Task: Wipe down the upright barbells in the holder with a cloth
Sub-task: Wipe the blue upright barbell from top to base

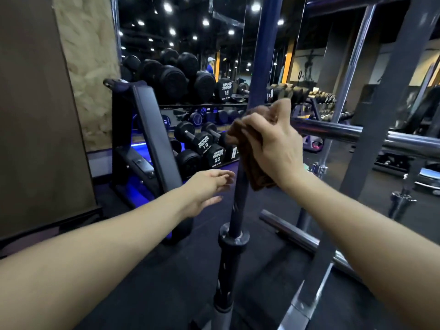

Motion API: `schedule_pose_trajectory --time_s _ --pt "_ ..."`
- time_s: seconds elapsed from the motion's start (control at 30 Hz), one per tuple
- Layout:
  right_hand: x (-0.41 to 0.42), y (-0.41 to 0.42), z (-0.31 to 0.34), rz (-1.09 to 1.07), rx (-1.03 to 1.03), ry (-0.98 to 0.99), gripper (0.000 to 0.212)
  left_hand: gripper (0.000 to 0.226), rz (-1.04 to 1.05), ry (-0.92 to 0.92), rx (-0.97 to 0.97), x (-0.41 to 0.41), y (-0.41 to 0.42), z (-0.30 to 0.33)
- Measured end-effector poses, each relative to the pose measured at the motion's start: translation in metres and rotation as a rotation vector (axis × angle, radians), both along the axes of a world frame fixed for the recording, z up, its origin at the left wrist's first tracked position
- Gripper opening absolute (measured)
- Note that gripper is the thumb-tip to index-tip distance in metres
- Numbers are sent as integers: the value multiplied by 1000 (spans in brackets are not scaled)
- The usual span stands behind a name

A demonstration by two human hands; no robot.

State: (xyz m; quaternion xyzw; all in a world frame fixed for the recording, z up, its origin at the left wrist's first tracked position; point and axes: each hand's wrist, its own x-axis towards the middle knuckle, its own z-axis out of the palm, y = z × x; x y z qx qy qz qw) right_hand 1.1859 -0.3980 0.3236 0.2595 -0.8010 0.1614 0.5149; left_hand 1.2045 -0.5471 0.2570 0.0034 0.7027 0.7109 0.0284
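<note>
Centrally, right hand (273, 141) gripping cloth (252, 163) around barbell (238, 210), left hand (207, 189) beside

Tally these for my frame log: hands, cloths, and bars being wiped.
hands: 2, left hand and right hand
cloth: 1
bar under the cloth: 1
Total: 4

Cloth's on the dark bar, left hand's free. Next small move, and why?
Probably slide the right hand down the dark upright barbell, keeping the brown cloth wrapped around it. The cloth sits mid-shaft, with bare shaft below it down to the collar. The left hand hovers open beside the bar, not gripping it; it could steady the bar first.
</note>
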Motion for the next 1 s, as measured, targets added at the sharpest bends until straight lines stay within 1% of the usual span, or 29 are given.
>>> schedule_pose_trajectory --time_s 0.07,0.13,0.2,0.3,0.37,0.43,0.5,0.53,0.57,0.63,0.7,0.77,0.87,0.9,0.93,1.0 --pt "4 1 -42 28 54 -47 27 21 14 -19 -23 1 -2 -13" --pt "8 3 -81 54 115 -151 20 29 35 -52 -73 1 -3 -28" --pt "11 4 -99 60 138 -231 20 30 59 -93 -104 2 -4 -43" --pt "11 5 -84 46 189 -211 34 19 70 -115 -110 2 -6 -58" --pt "10 4 -62 23 157 -144 38 18 70 -104 -120 0 -7 -64" --pt "7 3 -47 3 76 -103 34 17 65 -105 -135 -3 -7 -72" --pt "5 0 -50 4 20 -84 28 17 47 -103 -171 -4 -7 -80" --pt "4 -1 -58 16 13 -88 25 22 30 -93 -206 -5 -8 -86" --pt "3 -1 -70 33 17 -135 22 30 14 -83 -239 -5 -8 -91" --pt "5 0 -100 42 58 -245 19 45 -21 -77 -283 -6 -10 -104" --pt "8 2 -124 42 124 -258 19 50 -53 -67 -285 -5 -12 -113" --pt "9 5 -132 43 184 -274 22 44 -63 -25 -292 -3 -10 -117" --pt "9 9 -114 20 271 -214 16 33 -54 55 -338 -2 -4 -114" --pt "11 10 -101 24 257 -200 21 33 -62 79 -359 -3 -2 -111" --pt "8 10 -91 31 238 -205 30 31 -76 94 -387 -5 -2 -110" --pt "4 8 -80 78 155 -267 46 29 -142 112 -461 -7 -4 -111"
